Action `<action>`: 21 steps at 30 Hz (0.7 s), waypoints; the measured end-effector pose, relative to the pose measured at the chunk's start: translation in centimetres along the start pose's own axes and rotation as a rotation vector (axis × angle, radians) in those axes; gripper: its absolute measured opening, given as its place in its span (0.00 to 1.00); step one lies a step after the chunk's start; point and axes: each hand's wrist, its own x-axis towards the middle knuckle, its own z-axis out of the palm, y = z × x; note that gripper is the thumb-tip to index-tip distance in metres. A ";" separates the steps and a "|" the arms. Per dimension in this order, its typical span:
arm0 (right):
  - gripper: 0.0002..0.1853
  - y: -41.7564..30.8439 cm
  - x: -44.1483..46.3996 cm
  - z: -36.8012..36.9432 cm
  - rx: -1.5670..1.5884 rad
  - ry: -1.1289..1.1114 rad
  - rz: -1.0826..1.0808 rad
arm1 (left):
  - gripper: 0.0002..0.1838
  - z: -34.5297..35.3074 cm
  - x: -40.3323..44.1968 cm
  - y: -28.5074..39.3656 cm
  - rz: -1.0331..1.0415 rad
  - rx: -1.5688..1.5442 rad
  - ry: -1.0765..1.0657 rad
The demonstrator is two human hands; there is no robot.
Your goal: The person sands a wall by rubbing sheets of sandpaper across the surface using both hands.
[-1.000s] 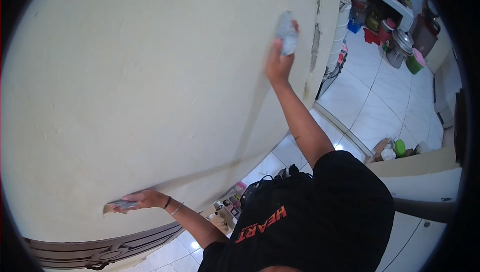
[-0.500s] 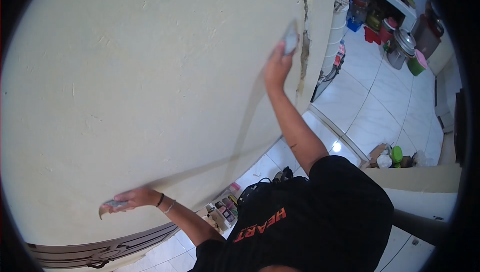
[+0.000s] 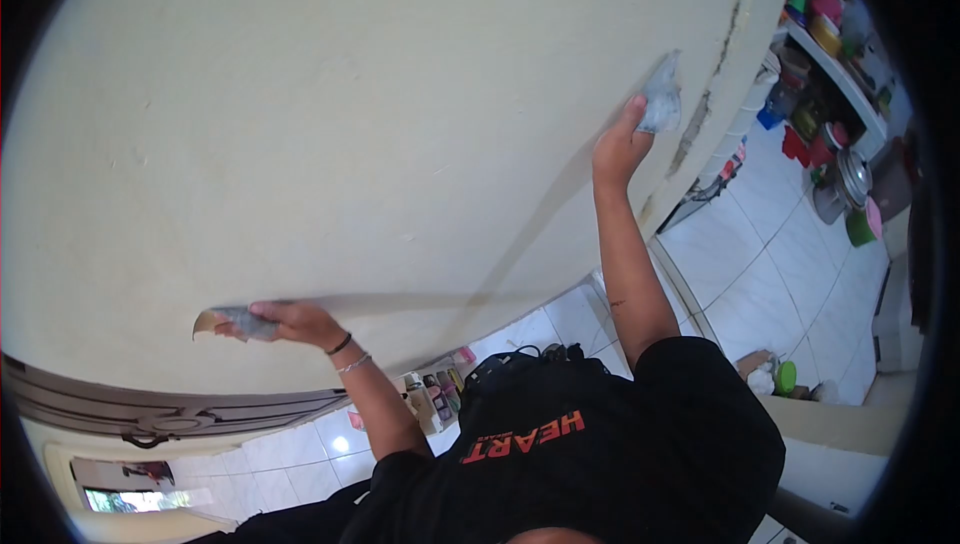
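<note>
My left hand (image 3: 290, 322), with a black band and a silvery bracelet at the wrist, is closed on a piece of sandpaper (image 3: 258, 324). That piece is grey, with a curled brown end beyond the fingers. Higher up on the right, my right hand (image 3: 622, 152) grips another grey, whitened piece of sandpaper (image 3: 660, 102), its thumb over the near edge. Both hands are at the cream wall (image 3: 380, 144), whose surface shows small nicks. How firmly either sheet touches the wall I cannot tell.
A rough crack (image 3: 690, 132) runs near the wall's right edge. Beyond it are a tiled floor (image 3: 740, 214), a lidded metal pot (image 3: 853, 177) and kitchenware. A brown carved door (image 3: 150, 414) lies lower left. Boxes of small items (image 3: 432, 396) stand by the wall's foot.
The view has shifted. My left hand appears higher in it, and my right hand farther right. Both sandpaper pieces stay held; the right one shows more of its face.
</note>
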 end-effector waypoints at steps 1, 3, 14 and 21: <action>0.30 -1.9 -0.6 1.2 -0.034 0.003 -0.148 | 0.28 0.3 0.2 -0.1 -0.035 0.045 0.027; 0.32 -3.9 -3.5 3.2 -0.054 -0.002 -0.301 | 0.28 0.7 -1.0 2.0 0.029 -0.001 -0.052; 0.28 -0.5 -5.9 0.9 -0.045 -0.061 -0.037 | 0.32 -4.4 2.2 -9.4 -0.165 -0.020 -0.027; 0.30 -6.7 -12.8 5.0 -0.299 -0.237 -0.495 | 0.32 -2.8 -0.2 -5.8 -0.110 0.018 -0.061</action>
